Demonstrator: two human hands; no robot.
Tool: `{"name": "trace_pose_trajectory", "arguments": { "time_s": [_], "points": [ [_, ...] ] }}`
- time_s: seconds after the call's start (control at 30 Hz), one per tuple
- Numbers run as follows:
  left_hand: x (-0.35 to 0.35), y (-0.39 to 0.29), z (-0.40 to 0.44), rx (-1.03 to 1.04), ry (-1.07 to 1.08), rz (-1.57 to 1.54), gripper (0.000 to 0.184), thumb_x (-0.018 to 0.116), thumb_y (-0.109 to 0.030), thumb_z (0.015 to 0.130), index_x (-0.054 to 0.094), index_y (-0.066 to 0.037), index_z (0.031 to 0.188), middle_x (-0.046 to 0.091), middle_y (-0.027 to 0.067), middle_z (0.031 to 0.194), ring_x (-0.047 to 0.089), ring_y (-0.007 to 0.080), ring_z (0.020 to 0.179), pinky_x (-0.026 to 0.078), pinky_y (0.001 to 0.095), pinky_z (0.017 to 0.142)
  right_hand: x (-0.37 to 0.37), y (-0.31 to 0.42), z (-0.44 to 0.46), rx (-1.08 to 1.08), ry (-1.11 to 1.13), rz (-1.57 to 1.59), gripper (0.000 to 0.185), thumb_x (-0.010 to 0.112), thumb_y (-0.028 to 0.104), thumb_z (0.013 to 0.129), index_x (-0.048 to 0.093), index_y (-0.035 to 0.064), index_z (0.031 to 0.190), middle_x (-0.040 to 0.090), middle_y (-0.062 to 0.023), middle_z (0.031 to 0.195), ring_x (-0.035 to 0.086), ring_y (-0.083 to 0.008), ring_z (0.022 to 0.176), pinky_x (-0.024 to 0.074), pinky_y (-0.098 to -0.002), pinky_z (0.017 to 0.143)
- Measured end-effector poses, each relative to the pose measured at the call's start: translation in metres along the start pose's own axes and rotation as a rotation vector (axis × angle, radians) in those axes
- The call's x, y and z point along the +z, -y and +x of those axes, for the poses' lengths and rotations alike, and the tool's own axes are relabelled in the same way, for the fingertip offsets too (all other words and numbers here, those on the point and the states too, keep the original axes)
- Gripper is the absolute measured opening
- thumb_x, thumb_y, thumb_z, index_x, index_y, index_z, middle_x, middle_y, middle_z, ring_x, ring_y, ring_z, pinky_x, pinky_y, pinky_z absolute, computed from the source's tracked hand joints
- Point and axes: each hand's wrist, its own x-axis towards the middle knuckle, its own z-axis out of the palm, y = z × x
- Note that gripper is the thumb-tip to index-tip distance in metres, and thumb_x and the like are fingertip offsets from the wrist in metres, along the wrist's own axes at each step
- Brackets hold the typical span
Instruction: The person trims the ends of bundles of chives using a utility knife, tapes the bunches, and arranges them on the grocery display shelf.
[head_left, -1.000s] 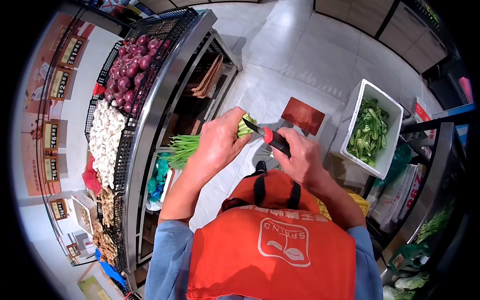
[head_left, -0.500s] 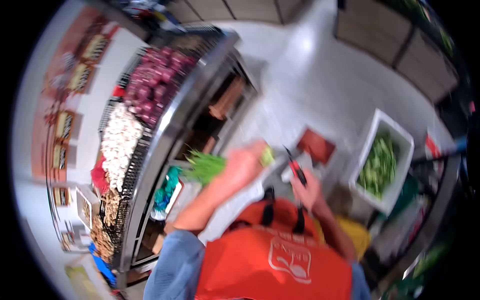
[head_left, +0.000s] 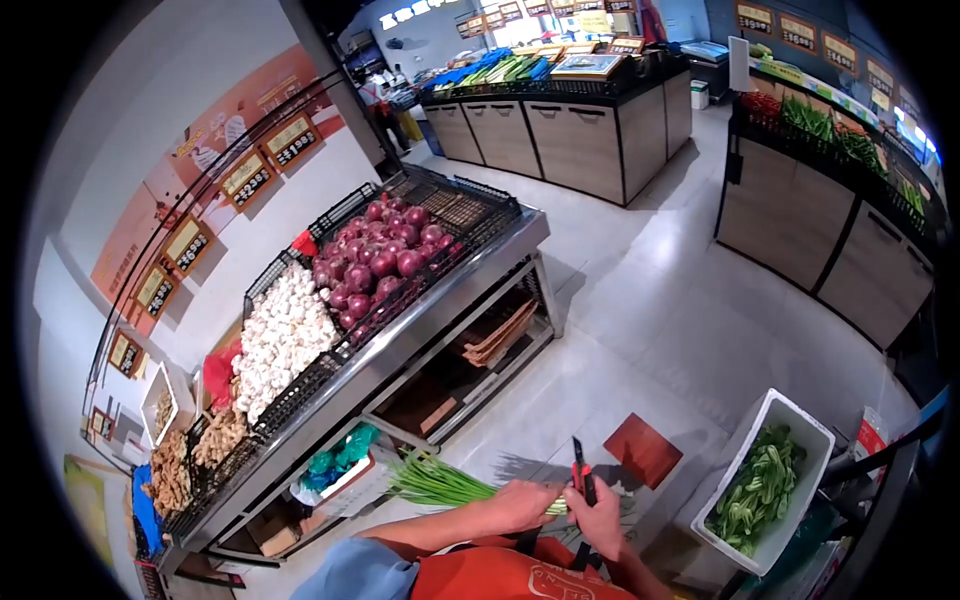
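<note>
My left hand [head_left: 522,506] is closed around a bunch of green stalks [head_left: 440,482], whose long green ends point left and whose pale ends reach toward my other hand. My right hand [head_left: 598,515] grips a knife [head_left: 583,470] with a red and black handle, its dark blade pointing up. Both hands are close together in front of the red apron [head_left: 480,575]. On the floor beyond them lies a reddish-brown square board [head_left: 643,450].
A white foam box [head_left: 698,520] of leafy greens stands at the right. Along the left runs a metal-edged stand [head_left: 375,355] with red onions [head_left: 375,262], garlic [head_left: 285,335] and ginger [head_left: 170,476]. Wooden display counters [head_left: 575,150] and a distant person [head_left: 380,110] are at the back.
The view has tilted up, so my hands sit lower in the frame and the back counters show. My hands, apart half a second ago, are close together again, with the knife blade now upright.
</note>
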Motion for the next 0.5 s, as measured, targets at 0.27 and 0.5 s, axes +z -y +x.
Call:
{"name": "trace_pose_trajectory", "arguments": {
  "time_s": [0.27, 0.5],
  "points": [
    [-0.005, -0.020, 0.006, -0.019, 0.143, -0.060, 0.039, 0.063, -0.027, 0.087, 0.054, -0.002, 0.115, 0.067, 0.0265, 0.093, 0.064, 0.0462, 0.091, 0.050, 0.0552, 0.078, -0.025, 0.007, -0.023, 0.120, 0.070, 0.107, 0.019, 0.063, 0.019, 0.096, 0.061, 0.0019, 0.104, 0.063, -0.0029, 0.078, 0.062, -0.0112, 0.058, 0.0464, -0.0244, 0.052],
    [0.000, -0.042, 0.012, 0.141, 0.104, -0.154, 0.032, 0.061, -0.025, 0.088, 0.054, -0.003, 0.110, 0.066, 0.0251, 0.090, 0.063, 0.0454, 0.091, 0.047, 0.0540, 0.078, -0.036, 0.005, -0.047, 0.037, -0.069, 0.108, 0.010, 0.062, 0.011, 0.094, 0.061, 0.0020, 0.098, 0.063, -0.0032, 0.072, 0.059, -0.0111, 0.055, 0.0479, -0.0247, 0.052]
  ]
}}
